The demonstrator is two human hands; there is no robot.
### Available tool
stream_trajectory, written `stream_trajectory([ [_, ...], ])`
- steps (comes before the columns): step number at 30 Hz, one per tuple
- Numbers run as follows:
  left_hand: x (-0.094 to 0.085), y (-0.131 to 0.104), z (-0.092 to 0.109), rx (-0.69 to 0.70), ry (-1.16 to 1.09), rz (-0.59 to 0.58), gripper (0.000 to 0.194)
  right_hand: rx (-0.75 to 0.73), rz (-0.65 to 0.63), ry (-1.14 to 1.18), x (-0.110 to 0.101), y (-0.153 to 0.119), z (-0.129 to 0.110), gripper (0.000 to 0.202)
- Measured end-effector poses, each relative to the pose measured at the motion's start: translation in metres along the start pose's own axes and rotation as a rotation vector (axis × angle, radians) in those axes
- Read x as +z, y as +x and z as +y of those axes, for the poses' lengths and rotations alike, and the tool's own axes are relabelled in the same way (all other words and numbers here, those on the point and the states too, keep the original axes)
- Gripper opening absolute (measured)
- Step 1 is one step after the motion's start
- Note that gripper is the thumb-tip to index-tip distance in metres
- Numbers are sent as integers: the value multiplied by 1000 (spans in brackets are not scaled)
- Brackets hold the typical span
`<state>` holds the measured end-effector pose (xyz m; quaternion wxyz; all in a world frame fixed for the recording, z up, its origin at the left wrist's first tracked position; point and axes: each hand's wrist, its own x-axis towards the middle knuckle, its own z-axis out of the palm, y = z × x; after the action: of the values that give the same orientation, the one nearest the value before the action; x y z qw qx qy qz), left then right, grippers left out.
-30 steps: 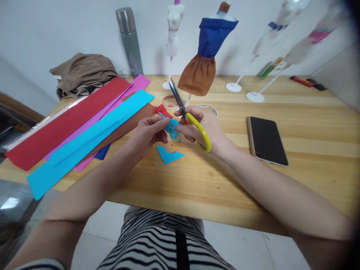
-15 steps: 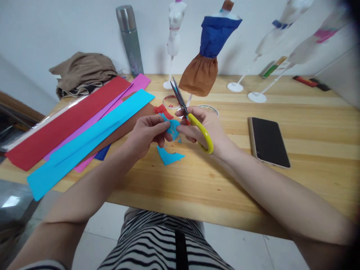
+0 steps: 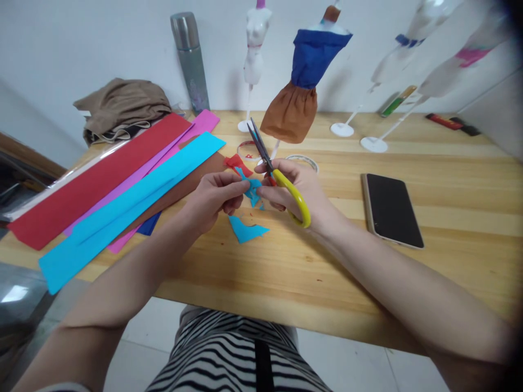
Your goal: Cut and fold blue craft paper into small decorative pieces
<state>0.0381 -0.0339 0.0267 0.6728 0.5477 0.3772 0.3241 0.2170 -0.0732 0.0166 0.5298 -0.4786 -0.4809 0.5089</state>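
Where not covered, note the pale wood-grain tabletop (image 3: 327, 283), running beneath both hands. At left, note a long, flat, bright-blue strip (image 3: 134, 204) lying beside a long, flat, red strip (image 3: 106, 174), both angled toward the near left corner. Toward the wall, note the white dress form in a dark-blue top and gathered brown skirt (image 3: 304, 65); farther left, the slim grey-green flask with a silver cap (image 3: 194, 71). At right, note the black-faced rectangular phone (image 3: 394, 209), lying flat and well apart from the hands.

Check the left hand (image 3: 212, 198): closed at thumb and forefinger, pinching a small, ragged, bright-blue piece of thin sheet (image 3: 254, 189), with the other fingers curled beneath. Check the right hand (image 3: 310, 188): holding yellow-handled scissors with dark metal blades (image 3: 267, 162), with the thumb tip against the right side of the ragged piece. Cannot tell the exact grip of the right fingers lower down, partly hidden by the handle. Read the blades as slightly parted and pointing away from the body.

Locate the ragged piece between both sets of fingertips, above the tabletop. Just beyond, locate a crumpled red scrap (image 3: 237, 162); nearer the body, a notched bright-blue offcut (image 3: 247, 233), lying flat below the fingers.
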Motion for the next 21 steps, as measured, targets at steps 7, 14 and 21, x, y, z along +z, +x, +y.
stream_trajectory([
  [7,-2,1,-1,-7,5,19,46,18,-13,27,0,-1,-2,54],
  [14,-3,0,0,-21,-47,-11,44,23,-7,24,1,-1,-2,52],
  [21,-2,1,-2,-6,14,17,48,28,15,23,3,1,-1,52],
])
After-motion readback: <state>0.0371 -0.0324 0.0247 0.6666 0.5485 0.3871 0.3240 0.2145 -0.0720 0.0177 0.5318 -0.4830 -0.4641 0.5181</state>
